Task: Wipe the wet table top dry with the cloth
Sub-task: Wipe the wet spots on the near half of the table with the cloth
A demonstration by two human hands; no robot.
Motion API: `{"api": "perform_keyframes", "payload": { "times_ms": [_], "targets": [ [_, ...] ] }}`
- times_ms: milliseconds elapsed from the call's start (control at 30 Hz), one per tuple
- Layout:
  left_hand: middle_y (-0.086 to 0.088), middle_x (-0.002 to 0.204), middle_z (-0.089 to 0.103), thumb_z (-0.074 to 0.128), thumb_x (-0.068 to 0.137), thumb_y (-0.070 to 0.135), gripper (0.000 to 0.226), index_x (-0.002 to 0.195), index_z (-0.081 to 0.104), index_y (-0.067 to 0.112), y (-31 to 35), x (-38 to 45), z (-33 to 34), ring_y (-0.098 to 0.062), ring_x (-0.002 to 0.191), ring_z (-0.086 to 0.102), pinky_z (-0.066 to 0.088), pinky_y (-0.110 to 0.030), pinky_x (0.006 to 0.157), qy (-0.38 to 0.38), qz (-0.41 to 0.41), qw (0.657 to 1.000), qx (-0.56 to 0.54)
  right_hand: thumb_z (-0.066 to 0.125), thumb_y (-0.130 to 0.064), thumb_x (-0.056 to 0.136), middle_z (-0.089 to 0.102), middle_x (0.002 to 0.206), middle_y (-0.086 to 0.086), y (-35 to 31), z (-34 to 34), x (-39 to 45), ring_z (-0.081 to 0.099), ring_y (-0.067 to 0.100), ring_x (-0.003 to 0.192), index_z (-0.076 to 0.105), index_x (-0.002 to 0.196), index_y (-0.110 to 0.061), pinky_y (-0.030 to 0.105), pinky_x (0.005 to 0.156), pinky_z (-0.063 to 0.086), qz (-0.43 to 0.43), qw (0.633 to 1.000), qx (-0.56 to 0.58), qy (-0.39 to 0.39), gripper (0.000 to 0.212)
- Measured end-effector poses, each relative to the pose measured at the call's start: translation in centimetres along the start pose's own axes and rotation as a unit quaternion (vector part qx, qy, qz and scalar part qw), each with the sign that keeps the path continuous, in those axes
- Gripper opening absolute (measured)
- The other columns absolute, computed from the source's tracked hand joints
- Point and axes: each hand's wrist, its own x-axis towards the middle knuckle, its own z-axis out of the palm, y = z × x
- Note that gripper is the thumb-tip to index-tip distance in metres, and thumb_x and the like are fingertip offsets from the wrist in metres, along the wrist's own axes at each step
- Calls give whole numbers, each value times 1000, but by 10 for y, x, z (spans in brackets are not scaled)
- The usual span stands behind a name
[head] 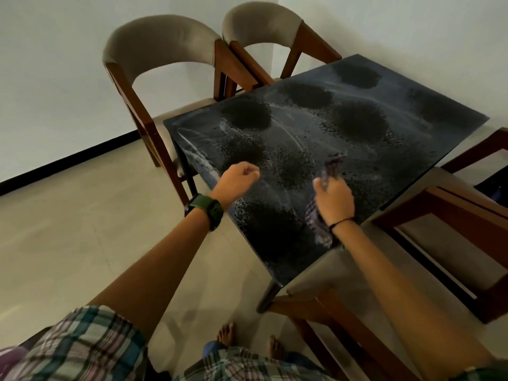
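1. Chair point(154, 78), upholstered back on a wooden frame, standing at the far-left edge of the table top point(324, 138); a second, like chair point(264, 28) stands just beside it, further along the same edge.
2. Left hand point(237, 178), fingers curled into a loose fist and holding nothing, poised over the near-left edge of the table top; a green watch point(206, 211) sits on its wrist.
3. Table top, dark and glossy, marked with round patches of droplets and pale streaks.
4. Cloth point(319, 218), checked, bunched in the grip of the right hand point(334, 200) over the near part of the table top; one end sticks out beyond the fingers, the other hangs below the wrist.
5. Near chair point(428, 224), wooden-framed, at the right edge of the table top, close to the right forearm.
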Motion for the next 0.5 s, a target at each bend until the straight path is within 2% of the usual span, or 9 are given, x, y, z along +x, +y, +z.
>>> {"api": "perform_keyframes", "payload": {
  "times_ms": [33, 100, 167, 200, 267, 333, 367, 433, 500],
  "targets": [
    [-5, 99, 57, 46, 95, 24, 22, 112, 57, 13, -8, -4, 2, -19, 87, 55, 43, -29, 74, 6, -2, 1000, -12, 43, -29, 98, 51, 99, 16, 1, 11, -8, 50, 29, 73, 56, 93, -4, 32, 59, 34, -82, 990, -112, -6, 28],
    [-7, 95, 59, 45, 95, 23, 20, 104, 60, 13, -24, -12, 9, -23, 84, 56, 46, -34, 73, 23, -9, 999, -40, 41, -35, 97, 41, 123, 14, 3, 43, -31, 52, 31, 97, 46, 122, -8, 36, 68, 45, -153, 951, -244, -112, 37],
    [-7, 94, 61, 46, 94, 21, 16, 96, 61, 16, -37, -19, 15, -28, 92, 57, 47, -40, 82, 45, -12, 997, -59, 38, -44, 97, 31, 137, 17, 3, 74, -62, 48, 34, 108, 32, 135, -5, 40, 80, 45, -140, 917, -289, -235, 54],
    [-4, 93, 61, 46, 94, 20, 15, 93, 61, 19, -44, -21, 17, -26, 94, 58, 47, -40, 84, 54, -13, 997, -62, 35, -46, 98, 25, 143, 18, 4, 86, -73, 47, 37, 111, 26, 140, -3, 41, 83, 44, -132, 908, -291, -271, 61],
    [2, 91, 61, 45, 93, 17, 19, 86, 61, 25, -54, -24, 18, -21, 93, 59, 48, -36, 85, 70, -17, 995, -65, 32, -46, 99, 23, 146, 19, 9, 95, -83, 51, 38, 105, 27, 140, -2, 38, 78, 43, -134, 911, -275, -278, 60],
    [4, 91, 62, 43, 93, 11, 28, 80, 60, 29, -64, -27, 18, -20, 92, 59, 49, -35, 84, 90, -19, 993, -71, 31, -42, 100, 37, 134, 19, 17, 88, -78, 55, 34, 91, 46, 122, -4, 36, 68, 39, -157, 919, -248, -263, 46],
    [4, 91, 62, 42, 92, 9, 29, 80, 61, 28, -68, -28, 20, -21, 92, 59, 49, -35, 83, 98, -20, 992, -71, 32, -41, 100, 44, 127, 16, 22, 84, -74, 54, 32, 92, 53, 115, -5, 36, 69, 39, -190, 915, -249, -256, 43],
    [2, 93, 62, 41, 92, 6, 28, 84, 61, 23, -75, -29, 27, -20, 94, 59, 48, -32, 83, 104, -20, 992, -65, 38, -38, 98, 53, 122, 13, 34, 78, -68, 47, 32, 111, 59, 112, -8, 41, 86, 41, -293, 887, -275, -227, 39],
    [2, 95, 62, 40, 92, 5, 27, 89, 61, 22, -79, -30, 38, -16, 93, 59, 46, -27, 81, 94, -13, 994, -53, 44, -37, 95, 48, 135, 14, 47, 76, -68, 34, 32, 132, 54, 124, -9, 48, 109, 25, -330, 869, -275, -246, 42]
  ]
}}
